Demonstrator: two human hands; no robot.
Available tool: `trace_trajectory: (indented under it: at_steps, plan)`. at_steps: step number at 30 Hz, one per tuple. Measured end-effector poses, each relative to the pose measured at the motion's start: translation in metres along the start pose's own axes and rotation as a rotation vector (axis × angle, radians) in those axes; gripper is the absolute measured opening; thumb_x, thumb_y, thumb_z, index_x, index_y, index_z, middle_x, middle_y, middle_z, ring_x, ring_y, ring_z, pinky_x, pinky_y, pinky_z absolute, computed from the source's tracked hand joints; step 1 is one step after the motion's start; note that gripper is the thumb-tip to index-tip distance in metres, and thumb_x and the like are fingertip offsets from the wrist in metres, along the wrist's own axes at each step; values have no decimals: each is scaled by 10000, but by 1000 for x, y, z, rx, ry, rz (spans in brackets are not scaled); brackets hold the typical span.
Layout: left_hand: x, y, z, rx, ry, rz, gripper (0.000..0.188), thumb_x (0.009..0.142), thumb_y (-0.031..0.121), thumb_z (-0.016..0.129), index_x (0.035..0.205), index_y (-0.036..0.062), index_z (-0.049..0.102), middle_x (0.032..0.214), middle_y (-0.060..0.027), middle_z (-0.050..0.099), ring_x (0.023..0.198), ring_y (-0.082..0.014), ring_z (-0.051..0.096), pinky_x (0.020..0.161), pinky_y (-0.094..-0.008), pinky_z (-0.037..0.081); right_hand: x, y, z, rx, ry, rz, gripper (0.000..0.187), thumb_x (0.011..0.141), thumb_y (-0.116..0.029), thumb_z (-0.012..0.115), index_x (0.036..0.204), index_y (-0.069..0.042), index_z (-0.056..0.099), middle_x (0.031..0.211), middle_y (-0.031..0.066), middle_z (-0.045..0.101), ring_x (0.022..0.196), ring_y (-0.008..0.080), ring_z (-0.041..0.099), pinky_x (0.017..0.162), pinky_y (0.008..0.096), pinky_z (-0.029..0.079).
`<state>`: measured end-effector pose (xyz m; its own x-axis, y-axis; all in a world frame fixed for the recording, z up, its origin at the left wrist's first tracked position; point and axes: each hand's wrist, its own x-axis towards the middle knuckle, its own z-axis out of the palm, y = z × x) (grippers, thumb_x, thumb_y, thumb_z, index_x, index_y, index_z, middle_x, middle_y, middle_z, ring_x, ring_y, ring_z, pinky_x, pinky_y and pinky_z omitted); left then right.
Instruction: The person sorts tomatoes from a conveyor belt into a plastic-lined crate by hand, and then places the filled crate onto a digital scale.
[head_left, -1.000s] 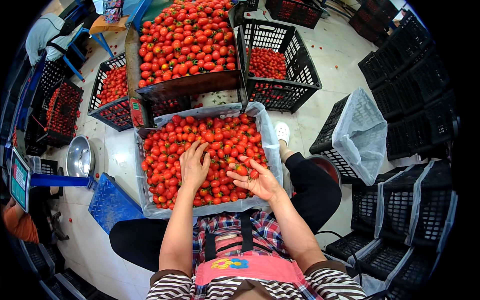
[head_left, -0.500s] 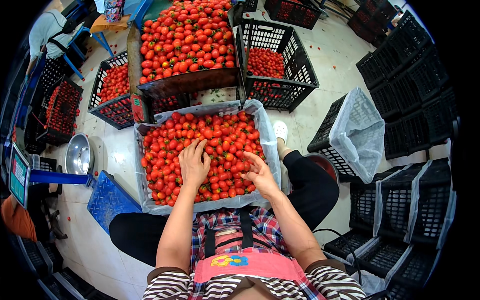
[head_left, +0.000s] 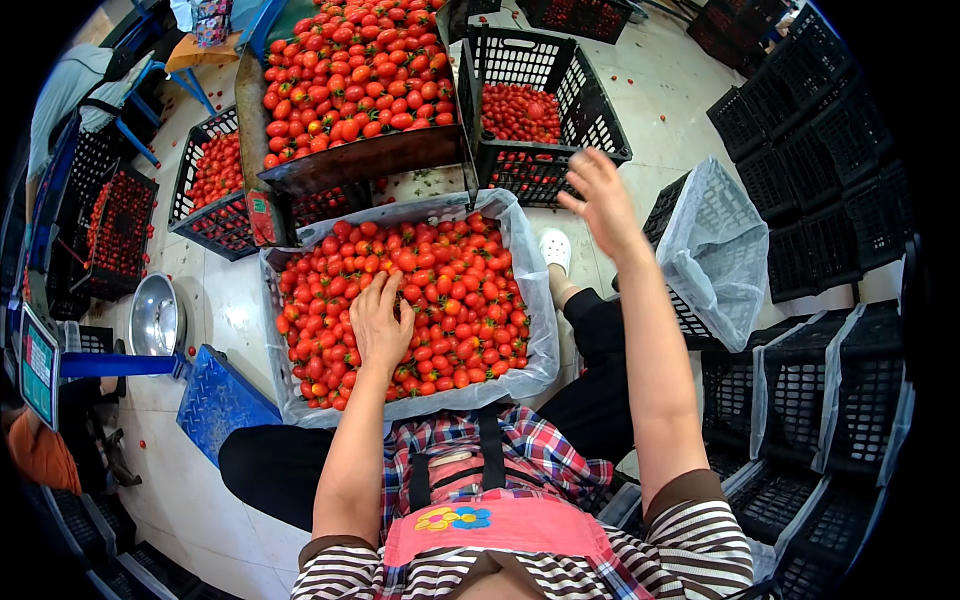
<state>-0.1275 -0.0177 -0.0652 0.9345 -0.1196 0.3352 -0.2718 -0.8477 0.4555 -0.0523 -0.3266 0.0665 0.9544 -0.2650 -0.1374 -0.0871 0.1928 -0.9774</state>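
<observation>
Right in front of my lap stands a crate lined with a pale translucent plastic sheet (head_left: 540, 345), full of small red oval cherry tomatoes (head_left: 450, 310). My left hand (head_left: 382, 318) rests on top of the tomatoes near the middle, fingers lightly bent and thumb apart, gripping none that I can see. Raised off to the right, clear of the lined crate, my right hand (head_left: 603, 200) is stretched out with fingers apart and slightly blurred; nothing shows in it. Beyond it is a black crate (head_left: 600, 110) partly filled with smaller-looking tomatoes (head_left: 520, 112).
A sorting chute (head_left: 365, 160) heaped with tomatoes stands just beyond the lined crate. On the left are a steel bowl (head_left: 158, 313), a blue platform scale (head_left: 222, 395) and its display (head_left: 40, 365). An empty lined crate (head_left: 715, 255) and stacked black crates (head_left: 810, 165) stand right.
My right hand has lifted from the tomatoes and swung up and right toward the black crate. My left hand stays on the tomatoes, almost unmoved. The view has shifted slightly.
</observation>
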Motion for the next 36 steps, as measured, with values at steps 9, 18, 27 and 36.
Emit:
trace_trajectory:
  at_steps: [9,18,27,36]
  plan:
    - [21,14,15,84,-122,-125,701,791,318,626,1427,150,382,1413,-169,408,1286,-351,387,1072,-485,279,-89,139,-7,-844,-545,98,396,790,-47,660,1177,-15,580,980,174,641,848,262,654,758,357,525]
    - [17,14,15,133,-104,-123,660,806,300,618,1404,113,410,1407,-147,422,1292,-320,388,1065,-473,291,-105,115,18,-734,-419,-155,223,811,-163,639,998,-56,582,882,147,594,810,320,605,708,397,492]
    - [19,15,17,120,-65,-113,634,797,282,622,1378,105,440,1396,-142,435,1284,-316,396,1052,-466,302,-132,137,33,-1242,-830,-336,324,802,-152,667,1082,-49,542,1050,175,529,851,342,623,723,436,531]
    - [17,14,20,89,-78,-117,650,797,312,606,1387,108,423,1415,-146,401,1290,-319,374,1074,-476,248,-2,-3,-23,-475,-388,182,490,852,-262,695,1243,-31,511,1179,142,593,1008,186,607,834,351,514]
